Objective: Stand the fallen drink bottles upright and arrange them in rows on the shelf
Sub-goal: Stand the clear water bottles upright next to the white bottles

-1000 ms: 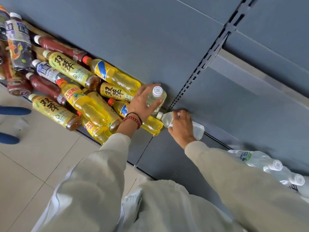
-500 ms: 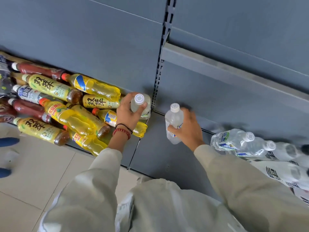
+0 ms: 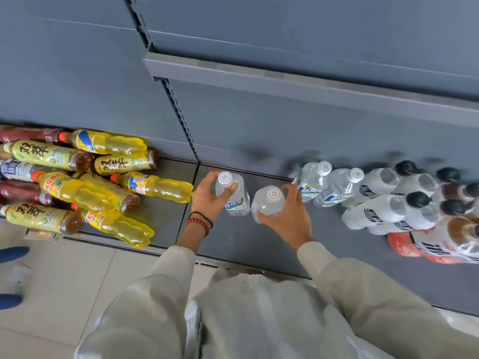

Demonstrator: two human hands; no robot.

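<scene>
Left hand (image 3: 210,196): my fingers are wrapped round the top of a clear bottle, with the thumb by its white cap.
Left bottle (image 3: 237,200): upright with its cap towards me, over the shelf (image 3: 259,244) just right of the panel seam. I cannot tell whether its base is down.
Right hand (image 3: 287,216): my fingers are curled round the shoulder of a second clear bottle, gripping it from the right.
Right bottle (image 3: 267,204): upright with a white cap, just beside the left bottle. I cannot tell whether the two touch.
Pile (image 3: 108,182): yellow, tea-brown and dark red bottles lie on their sides across the shelf's left section. The nearest yellow one ends close to my left hand.
Standing bottles (image 3: 326,185): two clear, white-capped ones stand just right of my right hand. Beyond them are milky bottles with black caps (image 3: 388,211), packed close together.
Red bottle (image 3: 407,246): it stands at the front right, partly blurred.
Bracelets (image 3: 199,224): one dark cord and one string of red beads sit on my left wrist.
Upper shelf (image 3: 311,85): its grey front edge runs above the right section.
Floor (image 3: 64,281): pale tiles lie in front of the shelf.
</scene>
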